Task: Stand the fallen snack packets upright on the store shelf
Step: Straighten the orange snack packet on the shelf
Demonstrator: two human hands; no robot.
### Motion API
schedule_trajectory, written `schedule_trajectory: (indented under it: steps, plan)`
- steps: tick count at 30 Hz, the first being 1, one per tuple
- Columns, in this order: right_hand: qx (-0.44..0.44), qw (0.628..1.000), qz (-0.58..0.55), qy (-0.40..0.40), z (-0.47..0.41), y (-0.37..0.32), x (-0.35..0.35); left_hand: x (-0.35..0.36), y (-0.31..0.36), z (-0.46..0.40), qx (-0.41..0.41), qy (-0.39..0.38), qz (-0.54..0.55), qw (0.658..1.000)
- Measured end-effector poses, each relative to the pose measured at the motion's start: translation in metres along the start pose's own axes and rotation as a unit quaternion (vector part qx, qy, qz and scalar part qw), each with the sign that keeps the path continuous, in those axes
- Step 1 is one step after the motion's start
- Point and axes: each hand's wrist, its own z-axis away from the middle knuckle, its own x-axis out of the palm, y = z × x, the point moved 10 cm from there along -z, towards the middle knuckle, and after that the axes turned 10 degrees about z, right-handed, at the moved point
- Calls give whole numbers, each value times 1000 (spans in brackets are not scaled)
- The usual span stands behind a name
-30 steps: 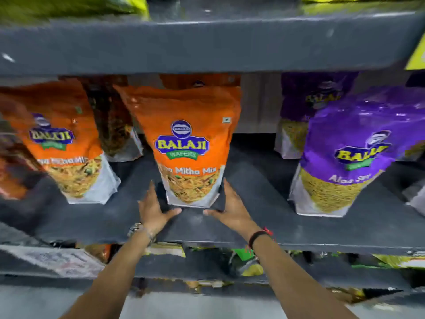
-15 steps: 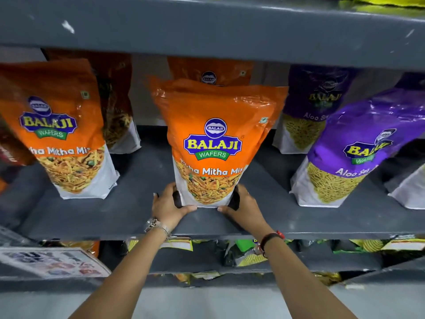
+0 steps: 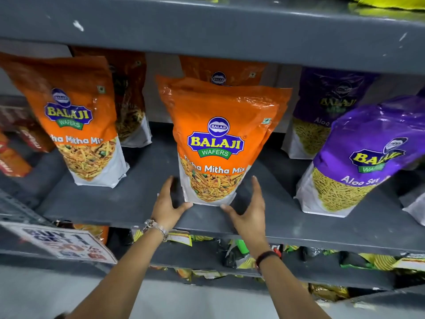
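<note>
An orange Balaji "Mitha Mix" packet (image 3: 220,125) stands upright in the middle of the grey shelf (image 3: 110,203). My left hand (image 3: 166,203) and my right hand (image 3: 250,210) flank its base with fingers stretched out. Only the thumb tips reach its bottom corners, and the fingers are off its sides. A second orange packet (image 3: 76,116) stands at the left. A purple "Aloo Sev" packet (image 3: 358,157) stands at the right and leans a little to the right. More packets stand behind: an orange one (image 3: 220,70), a darker one (image 3: 131,93) and a purple one (image 3: 322,111).
The shelf above (image 3: 207,31) hangs low over the packet tops. Red packets (image 3: 13,153) sit at the far left. A promo sign (image 3: 66,245) hangs on the shelf's front edge, and several small packets (image 3: 230,252) lie on the shelf below.
Half a second ago both hands gripped the packet's base; now the fingers have spread and come off its sides. The view has come closer.
</note>
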Motion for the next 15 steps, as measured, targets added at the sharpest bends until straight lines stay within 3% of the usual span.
schedule_trajectory:
  steps: [3, 7, 11, 15]
  plan:
    - [-120, 987, -10, 107, 25, -38, -27, -40, 3, 11, 33, 89, 20, 995]
    - [-275, 949, 43, 146, 46, -101, -8, -117, -3, 15, 67, 214, 9, 974]
    - [-327, 941, 76, 27, 42, -143, 73, -185, -26, 2, 66, 265, -3, 962]
    - [-217, 964, 95, -123, 11, -150, 172, -217, -56, -27, 19, 194, -40, 980]
